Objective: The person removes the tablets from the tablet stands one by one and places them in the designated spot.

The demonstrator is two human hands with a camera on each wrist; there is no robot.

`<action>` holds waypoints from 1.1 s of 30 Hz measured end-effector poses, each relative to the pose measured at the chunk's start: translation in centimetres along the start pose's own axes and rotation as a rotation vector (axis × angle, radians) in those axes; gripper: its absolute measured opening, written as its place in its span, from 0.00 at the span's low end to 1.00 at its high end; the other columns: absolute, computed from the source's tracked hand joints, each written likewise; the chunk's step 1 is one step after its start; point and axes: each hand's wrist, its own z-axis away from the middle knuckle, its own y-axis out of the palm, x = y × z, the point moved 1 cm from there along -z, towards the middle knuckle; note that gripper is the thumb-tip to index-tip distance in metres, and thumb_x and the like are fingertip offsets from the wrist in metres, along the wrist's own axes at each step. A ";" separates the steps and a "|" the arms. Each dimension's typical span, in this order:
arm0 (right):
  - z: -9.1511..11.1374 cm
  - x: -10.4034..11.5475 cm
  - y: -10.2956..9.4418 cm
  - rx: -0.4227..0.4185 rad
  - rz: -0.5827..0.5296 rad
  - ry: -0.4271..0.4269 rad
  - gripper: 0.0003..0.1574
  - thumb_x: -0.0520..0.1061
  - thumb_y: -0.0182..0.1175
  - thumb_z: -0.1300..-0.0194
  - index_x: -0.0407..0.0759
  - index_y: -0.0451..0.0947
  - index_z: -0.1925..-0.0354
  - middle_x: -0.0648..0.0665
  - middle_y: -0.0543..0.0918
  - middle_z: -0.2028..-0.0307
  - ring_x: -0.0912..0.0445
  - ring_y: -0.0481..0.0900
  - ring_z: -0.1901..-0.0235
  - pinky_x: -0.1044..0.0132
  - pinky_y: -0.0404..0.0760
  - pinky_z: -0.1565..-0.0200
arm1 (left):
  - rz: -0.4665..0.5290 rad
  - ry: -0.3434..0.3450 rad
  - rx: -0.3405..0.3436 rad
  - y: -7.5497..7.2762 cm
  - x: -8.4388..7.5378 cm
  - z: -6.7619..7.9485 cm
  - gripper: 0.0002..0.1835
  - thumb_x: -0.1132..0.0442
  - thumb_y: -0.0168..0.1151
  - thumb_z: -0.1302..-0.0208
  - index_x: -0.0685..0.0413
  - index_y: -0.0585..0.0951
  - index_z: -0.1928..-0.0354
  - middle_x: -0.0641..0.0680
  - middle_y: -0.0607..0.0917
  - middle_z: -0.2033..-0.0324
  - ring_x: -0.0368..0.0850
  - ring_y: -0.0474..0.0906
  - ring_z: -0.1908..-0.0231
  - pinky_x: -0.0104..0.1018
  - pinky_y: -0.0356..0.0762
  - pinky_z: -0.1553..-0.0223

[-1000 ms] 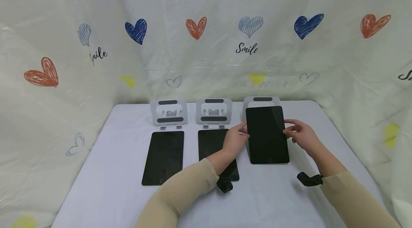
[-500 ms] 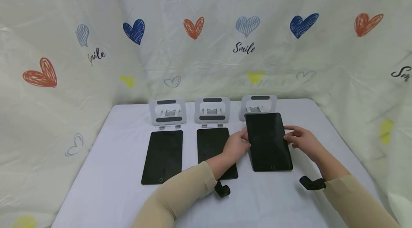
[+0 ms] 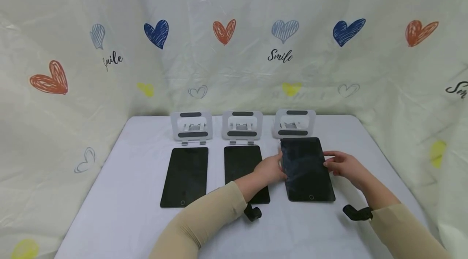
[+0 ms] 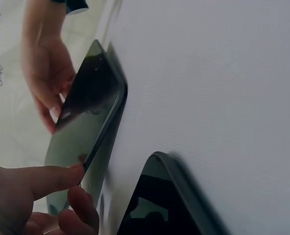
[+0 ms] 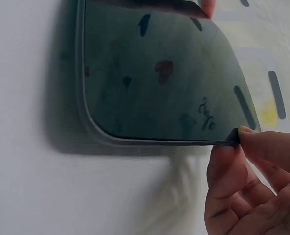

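Note:
A black tablet (image 3: 307, 169) is held between both hands, just in front of the right-hand stand, its far end raised off the table. My left hand (image 3: 270, 169) pinches its left edge; in the left wrist view the thumb (image 4: 56, 180) lies on the screen side with fingers beneath. At the opposite edge my right hand (image 3: 345, 167) pinches it, thumb (image 5: 269, 147) on top and curled fingers below in the right wrist view. Two more black tablets lie flat to the left: the middle tablet (image 3: 241, 161), partly hidden by my left arm, and the left tablet (image 3: 186, 177).
Along the table's (image 3: 120, 194) back edge stand a left stand (image 3: 193, 134), a middle stand (image 3: 243, 133) and a right stand (image 3: 293, 132), light grey with dark pads. Behind them hangs a white curtain (image 3: 248, 76) printed with hearts.
Both hands have brought the tablet down and toward me, off the right stand, which now shows its lower pad. The other two tablets and the stands have not moved.

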 end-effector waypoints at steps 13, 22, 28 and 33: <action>0.1 -1.4 0.5 0.025 0.000 0.055 0.35 0.45 0.57 0.28 0.28 0.61 0.31 0.45 0.78 0.63 0.52 0.74 0.64 0.61 0.76 0.63 | -0.096 -0.100 0.132 0.2 -0.7 -0.2 0.46 0.53 0.74 0.43 0.43 0.62 0.24 0.47 0.83 0.78 0.40 0.77 0.80 0.33 0.71 0.70; -0.1 -1.5 0.2 0.051 0.012 0.057 0.32 0.41 0.55 0.28 0.26 0.63 0.32 0.46 0.78 0.67 0.53 0.74 0.67 0.61 0.76 0.66 | -0.212 -0.102 0.140 -0.2 -1.4 -0.3 0.42 0.49 0.75 0.46 0.42 0.69 0.28 0.46 0.87 0.63 0.39 0.78 0.69 0.37 0.73 0.65; -0.6 -0.8 0.2 0.015 0.066 0.072 0.32 0.38 0.58 0.31 0.24 0.65 0.35 0.47 0.80 0.70 0.54 0.75 0.71 0.61 0.76 0.69 | -0.248 -0.101 0.111 0.1 -1.4 -0.6 0.42 0.47 0.76 0.48 0.41 0.72 0.30 0.43 0.80 0.41 0.38 0.76 0.58 0.39 0.75 0.60; -1.1 0.0 0.3 -0.010 0.136 0.113 0.30 0.35 0.58 0.34 0.23 0.67 0.37 0.41 0.82 0.66 0.54 0.76 0.72 0.61 0.78 0.69 | -0.221 -0.107 0.100 0.5 -1.3 -0.8 0.42 0.46 0.76 0.47 0.42 0.71 0.29 0.43 0.79 0.40 0.37 0.76 0.58 0.38 0.75 0.60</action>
